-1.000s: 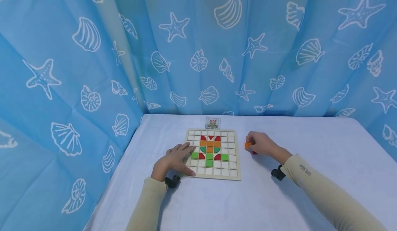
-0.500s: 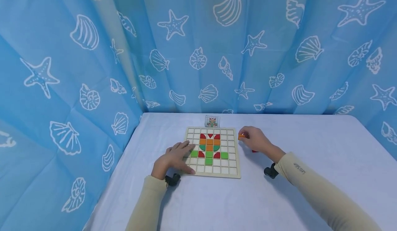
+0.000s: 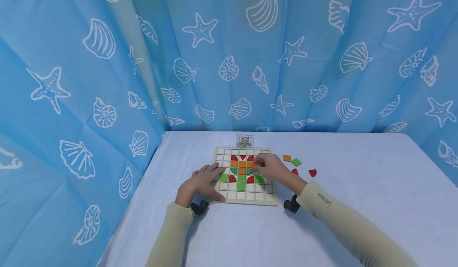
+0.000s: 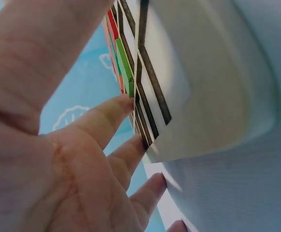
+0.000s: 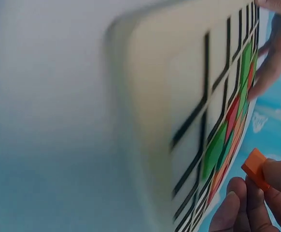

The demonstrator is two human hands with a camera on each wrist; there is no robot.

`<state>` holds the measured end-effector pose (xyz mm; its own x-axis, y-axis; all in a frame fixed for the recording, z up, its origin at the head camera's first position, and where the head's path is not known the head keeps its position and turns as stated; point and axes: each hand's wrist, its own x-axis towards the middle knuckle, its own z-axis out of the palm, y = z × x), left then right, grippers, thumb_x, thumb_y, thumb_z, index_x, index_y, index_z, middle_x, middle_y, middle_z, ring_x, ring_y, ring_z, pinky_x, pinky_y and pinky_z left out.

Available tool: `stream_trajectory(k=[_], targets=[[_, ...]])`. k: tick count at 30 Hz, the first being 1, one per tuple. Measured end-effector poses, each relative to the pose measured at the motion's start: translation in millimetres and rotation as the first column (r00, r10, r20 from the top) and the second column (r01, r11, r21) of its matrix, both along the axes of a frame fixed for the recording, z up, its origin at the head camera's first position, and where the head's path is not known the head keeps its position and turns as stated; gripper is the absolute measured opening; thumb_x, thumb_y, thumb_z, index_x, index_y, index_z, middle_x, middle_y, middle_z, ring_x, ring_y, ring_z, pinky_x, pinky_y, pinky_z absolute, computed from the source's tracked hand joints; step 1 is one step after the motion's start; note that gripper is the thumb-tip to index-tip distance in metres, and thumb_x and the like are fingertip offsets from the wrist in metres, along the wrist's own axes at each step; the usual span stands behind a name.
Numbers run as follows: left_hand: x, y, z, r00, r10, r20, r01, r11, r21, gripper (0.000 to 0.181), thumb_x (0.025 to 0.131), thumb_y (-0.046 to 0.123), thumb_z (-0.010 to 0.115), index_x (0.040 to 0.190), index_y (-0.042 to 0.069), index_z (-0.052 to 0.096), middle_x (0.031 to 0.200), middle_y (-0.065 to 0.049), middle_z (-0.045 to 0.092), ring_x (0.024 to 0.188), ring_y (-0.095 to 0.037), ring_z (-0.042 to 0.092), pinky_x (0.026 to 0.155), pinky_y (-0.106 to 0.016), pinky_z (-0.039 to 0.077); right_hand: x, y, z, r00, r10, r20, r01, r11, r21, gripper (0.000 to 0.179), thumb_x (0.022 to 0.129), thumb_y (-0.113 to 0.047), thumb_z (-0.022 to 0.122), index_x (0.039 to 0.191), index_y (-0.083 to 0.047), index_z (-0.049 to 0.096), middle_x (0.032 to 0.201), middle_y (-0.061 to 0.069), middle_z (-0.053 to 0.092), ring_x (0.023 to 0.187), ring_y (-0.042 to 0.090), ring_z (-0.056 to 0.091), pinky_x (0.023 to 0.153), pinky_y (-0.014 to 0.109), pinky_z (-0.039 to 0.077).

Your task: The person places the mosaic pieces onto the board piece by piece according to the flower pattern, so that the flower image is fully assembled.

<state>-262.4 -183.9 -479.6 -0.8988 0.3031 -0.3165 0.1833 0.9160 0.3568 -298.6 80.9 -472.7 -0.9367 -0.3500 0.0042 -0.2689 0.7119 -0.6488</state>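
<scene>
A square wooden board with a grid of white cells lies on the table, bearing a flower-like pattern of red, orange, green and light green tiles. My left hand rests on the board's left side, fingers spread. In the left wrist view its fingertips touch the board's edge near a light green tile. My right hand is over the upper right of the pattern. Between thumb and fingers it pinches an orange tile, close above the board; the hand hides several cells there.
Right of the board lie loose tiles: an orange square, a green one, a red one partly behind the right wrist, and another red piece. A small pattern card stands behind the board. A blue curtain encloses the table.
My right hand has carried the orange tile left from the table beside the board to over the pattern, uncovering the loose tiles. The left hand has stayed in place.
</scene>
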Motion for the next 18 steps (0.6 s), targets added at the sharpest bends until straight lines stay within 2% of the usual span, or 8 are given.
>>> stream_trajectory(k=[4, 9, 12, 18], targets=[[0.2, 0.7, 0.9, 1.000, 0.006, 0.004, -0.006, 1.000, -0.007, 0.104, 0.068, 0.053, 0.085, 0.155, 0.032, 0.031, 0.166, -0.001, 0.019, 0.152, -0.033, 0.014, 0.119, -0.062, 0.017, 5.6, -16.9, -1.1, 1.000, 0.027, 0.009, -0.027, 0.999, -0.034, 0.017, 0.092, -0.017, 0.070, 0.106, -0.008, 0.069, 0.094, 0.000, 0.070, 0.086, 0.013, 0.062, 0.083, 0.033, 0.056], [-1.3, 0.3, 1.3, 1.000, 0.003, 0.012, -0.003, 1.000, -0.015, 0.104, 0.069, 0.053, 0.085, 0.155, 0.032, 0.032, 0.166, -0.001, 0.019, 0.152, -0.034, 0.014, 0.119, -0.063, 0.017, 12.5, -36.7, -0.3, 0.997, 0.076, 0.015, -0.075, 0.996, -0.043, 0.014, 0.089, -0.017, 0.074, 0.101, -0.010, 0.069, 0.087, -0.003, 0.068, 0.080, 0.011, 0.061, 0.076, 0.029, 0.055], [-0.7, 0.1, 2.2, 1.000, -0.007, 0.009, 0.007, 1.000, -0.022, 0.102, 0.070, 0.053, 0.084, 0.155, 0.030, 0.032, 0.166, -0.003, 0.019, 0.152, -0.035, 0.014, 0.119, -0.064, 0.017, 17.0, -46.6, -0.6, 0.992, 0.129, 0.001, -0.129, 0.991, -0.038, 0.008, 0.089, -0.017, 0.075, 0.094, -0.013, 0.070, 0.083, -0.005, 0.067, 0.076, 0.010, 0.059, 0.071, 0.026, 0.053], [-1.2, -0.3, 3.1, 1.000, -0.003, 0.024, 0.003, 1.000, -0.022, 0.103, 0.070, 0.052, 0.084, 0.156, 0.030, 0.031, 0.167, -0.002, 0.017, 0.153, -0.034, 0.013, 0.119, -0.063, 0.016, 24.2, -59.3, -2.5, 0.983, 0.184, 0.005, -0.184, 0.981, -0.057, 0.005, 0.090, -0.013, 0.072, 0.093, -0.009, 0.072, 0.081, -0.004, 0.066, 0.074, 0.009, 0.058, 0.070, 0.027, 0.051]])
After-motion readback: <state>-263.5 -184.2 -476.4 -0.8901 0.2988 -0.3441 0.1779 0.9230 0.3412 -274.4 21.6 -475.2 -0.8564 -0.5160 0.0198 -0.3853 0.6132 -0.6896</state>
